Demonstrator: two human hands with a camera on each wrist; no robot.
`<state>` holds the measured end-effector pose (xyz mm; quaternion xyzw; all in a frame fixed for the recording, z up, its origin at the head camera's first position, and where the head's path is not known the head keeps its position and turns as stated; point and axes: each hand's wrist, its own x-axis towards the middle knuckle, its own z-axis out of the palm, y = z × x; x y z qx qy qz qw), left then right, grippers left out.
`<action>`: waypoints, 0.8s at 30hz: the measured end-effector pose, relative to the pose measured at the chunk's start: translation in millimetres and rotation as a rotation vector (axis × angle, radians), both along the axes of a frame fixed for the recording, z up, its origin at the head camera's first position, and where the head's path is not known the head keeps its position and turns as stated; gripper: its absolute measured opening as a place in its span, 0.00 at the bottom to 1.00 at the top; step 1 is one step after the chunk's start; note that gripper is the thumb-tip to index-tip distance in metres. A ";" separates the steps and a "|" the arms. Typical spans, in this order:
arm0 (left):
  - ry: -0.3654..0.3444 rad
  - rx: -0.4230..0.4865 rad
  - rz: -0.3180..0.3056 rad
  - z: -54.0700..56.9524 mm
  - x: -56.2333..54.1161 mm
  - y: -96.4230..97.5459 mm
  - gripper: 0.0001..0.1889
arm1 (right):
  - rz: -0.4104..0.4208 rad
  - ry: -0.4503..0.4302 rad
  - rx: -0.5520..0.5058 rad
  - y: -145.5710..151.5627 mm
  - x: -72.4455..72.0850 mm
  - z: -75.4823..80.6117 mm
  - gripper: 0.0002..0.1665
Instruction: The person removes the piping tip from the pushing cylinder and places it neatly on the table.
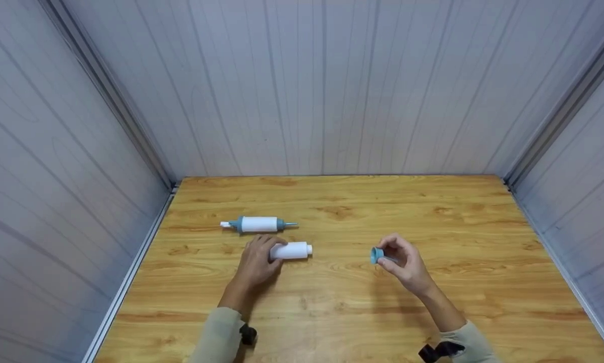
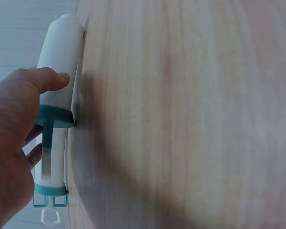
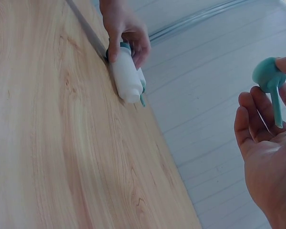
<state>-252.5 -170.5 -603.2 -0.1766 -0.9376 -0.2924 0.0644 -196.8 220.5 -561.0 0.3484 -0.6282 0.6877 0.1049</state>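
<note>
My left hand [image 1: 257,258] grips a white cylinder [image 1: 292,250] lying on its side on the wooden table. Its narrower stub faces right, and a teal collar [image 2: 56,116] rings its other end, hidden under the hand in the head view. Held off to the right, a small teal nozzle cap [image 1: 376,255] is pinched between thumb and fingers of my right hand [image 1: 404,264]. The cap's wide mouth faces left, while its thin spout [image 3: 276,107] points back toward the palm. Nozzle cap and cylinder are apart.
Just behind the left hand lies a white-and-teal syringe-like tool [image 1: 259,224], its thin tip pointing right. Pale panel walls [image 1: 327,91] enclose the wooden table [image 1: 332,312] at the back and both sides.
</note>
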 end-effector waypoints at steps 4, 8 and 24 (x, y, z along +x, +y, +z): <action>-0.017 0.008 0.002 2.1 -0.2 0.2 0.18 | -0.007 -0.002 0.002 0.1 0.5 -1.1 0.14; -0.033 0.009 0.003 2.6 0.0 0.4 0.18 | 0.000 0.001 -0.001 -0.7 0.6 -1.4 0.14; 0.133 0.036 -0.007 0.5 1.9 2.3 0.24 | 0.000 -0.032 0.005 3.1 -1.5 -1.8 0.13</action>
